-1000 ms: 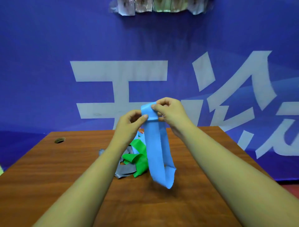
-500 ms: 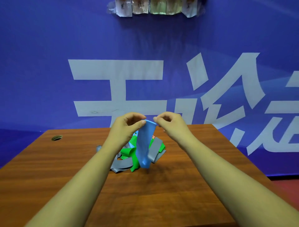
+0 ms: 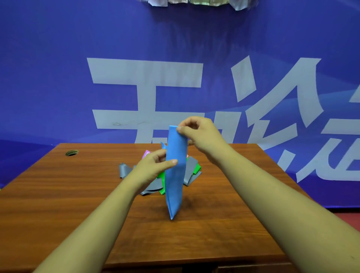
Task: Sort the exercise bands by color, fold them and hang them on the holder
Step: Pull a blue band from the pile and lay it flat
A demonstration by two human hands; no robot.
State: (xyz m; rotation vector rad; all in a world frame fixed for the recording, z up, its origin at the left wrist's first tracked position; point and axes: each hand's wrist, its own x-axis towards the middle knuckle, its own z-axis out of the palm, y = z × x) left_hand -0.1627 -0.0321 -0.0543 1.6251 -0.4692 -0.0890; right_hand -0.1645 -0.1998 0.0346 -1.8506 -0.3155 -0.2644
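Observation:
A folded light-blue exercise band hangs upright over the wooden table, its lower tip just above the tabletop. My right hand pinches its top edge. My left hand pinches the band's left edge about a third of the way down, thumb across the front. Behind the blue band lies a loose pile of bands: grey, green and a bit of pink. No holder is recognisable in view.
A round cable hole sits near the table's far left corner. A blue banner with large white characters stands right behind the table. Some shiny items hang at the top edge of the view.
The blue band now hangs flat and longer. My right hand has risen with its top edge, and my left hand has slid down from the top to the band's side.

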